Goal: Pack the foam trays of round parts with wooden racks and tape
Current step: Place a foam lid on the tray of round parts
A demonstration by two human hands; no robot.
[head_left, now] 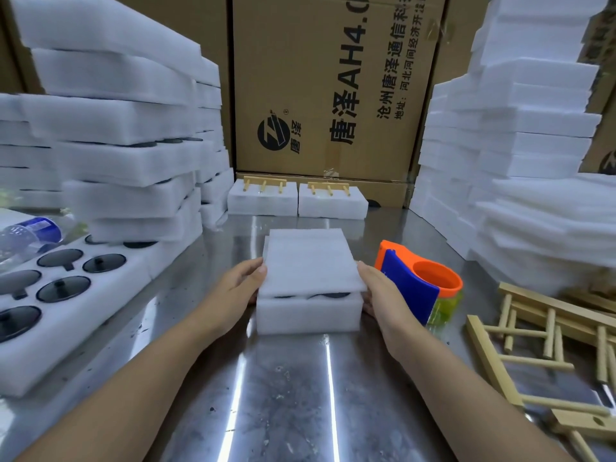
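Dead centre of the frame, on the steel table point(283, 395), sits the small foam tray point(308, 316), and I have a foam cover point(310, 261) lying over it, not yet flat. My left hand point(238, 288) takes the cover's left edge and my right hand point(383, 291) its right edge. Each thumb lies on top of the sheet with the fingers curled below it against the tray's side, so both hands are pinching the cover. Its near edge stands slightly off the tray, and dark round parts point(330, 296) show in the gap. The cover overhangs a little toward the right, so I judge it needs to slide left and settle down before anything else. What matters next is on the right. The orange and blue tape dispenser point(416, 281) stands just beside my right hand, almost touching the wrist. The loose wooden racks point(540, 328) lie farther off at lower right. The right hand is clearly the nearer one for either. The left hand would then be the one to hold the cover down. Two trays with racks on top point(263, 201) wait at upper centre.
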